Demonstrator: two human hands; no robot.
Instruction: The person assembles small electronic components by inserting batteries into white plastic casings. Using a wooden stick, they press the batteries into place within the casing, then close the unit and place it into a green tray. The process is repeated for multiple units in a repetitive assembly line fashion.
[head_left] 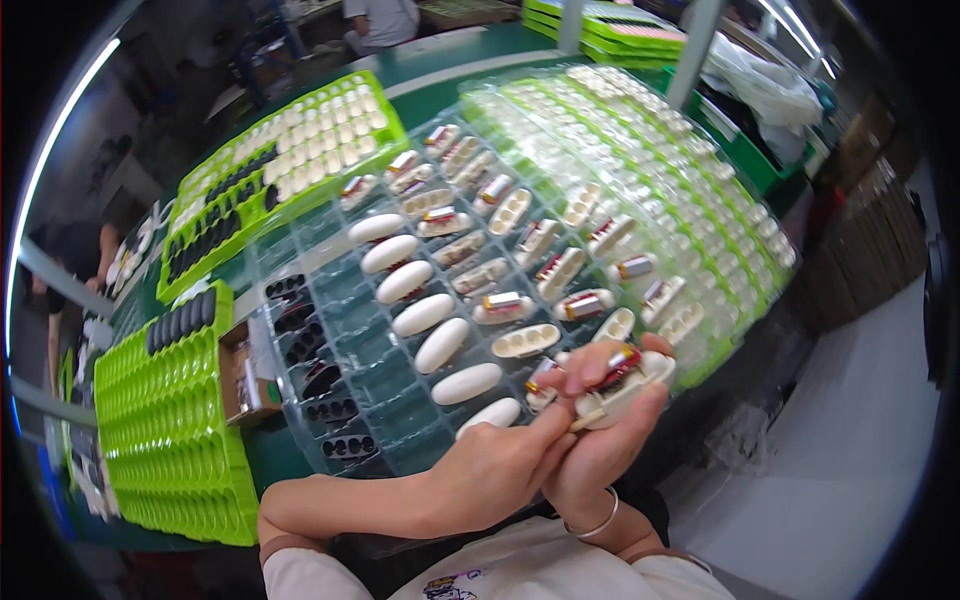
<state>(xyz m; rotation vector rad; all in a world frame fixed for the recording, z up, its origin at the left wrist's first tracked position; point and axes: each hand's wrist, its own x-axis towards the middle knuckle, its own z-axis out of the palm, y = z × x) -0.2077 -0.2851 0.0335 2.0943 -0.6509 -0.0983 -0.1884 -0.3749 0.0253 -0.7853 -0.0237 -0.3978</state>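
Observation:
My right hand (pixel 620 435), a bangle on its wrist, is closed around an open white oval shell (pixel 612 402). Inside the shell a small cylindrical battery (pixel 624 358) with a red and silver wrap and some dark red parts show. At the near end of the shell my left hand (pixel 500 462) is pinched closed. A short pale strip (pixel 588 419) shows by its fingertips; whether they grip it or the shell edge is hidden. Just beyond, a clear compartment tray (pixel 350 270) carries several closed white shells (pixel 467 383), open shells with batteries (pixel 503 307), and black pieces (pixel 341 412).
Green trays with white and black pieces stand at far left (pixel 385 108) and near left (pixel 175 440). A small cardboard box (pixel 240 375) sits beside them. Stacked clear and green trays (pixel 735 330) fill the right. Other people are at the far edge and far left.

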